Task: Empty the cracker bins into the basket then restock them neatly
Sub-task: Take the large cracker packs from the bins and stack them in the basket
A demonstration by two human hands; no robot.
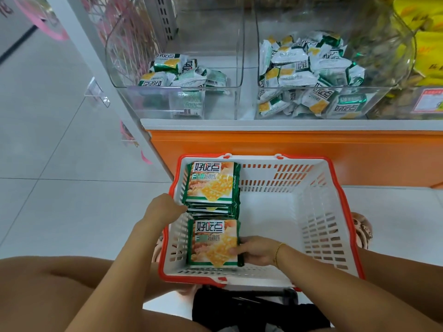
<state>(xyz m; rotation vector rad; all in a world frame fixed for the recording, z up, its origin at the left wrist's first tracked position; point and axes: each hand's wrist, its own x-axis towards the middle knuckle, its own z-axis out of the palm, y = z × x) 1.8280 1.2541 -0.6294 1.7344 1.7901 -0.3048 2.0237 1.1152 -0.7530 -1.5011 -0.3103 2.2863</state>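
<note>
A white basket [318,226] with a red rim sits on the floor in front of me. Two stacks of green cracker packs lie along its left side: a far stack [212,182] and a near stack [213,243]. My left hand [163,208] reaches over the basket's left rim and touches the far stack's side. My right hand [255,250] grips the right edge of the near stack. On the shelf above, the left clear bin [177,101] holds a few cracker packs [179,70], and the right clear bin [383,99] is heaped with several packs [309,73].
The bins stand on a white shelf with an orange front panel [287,144]. A bin of yellow packs [429,44] is at the far right. Tiled floor [48,140] stretches to the left. The basket's right half is bare. My knees flank the basket.
</note>
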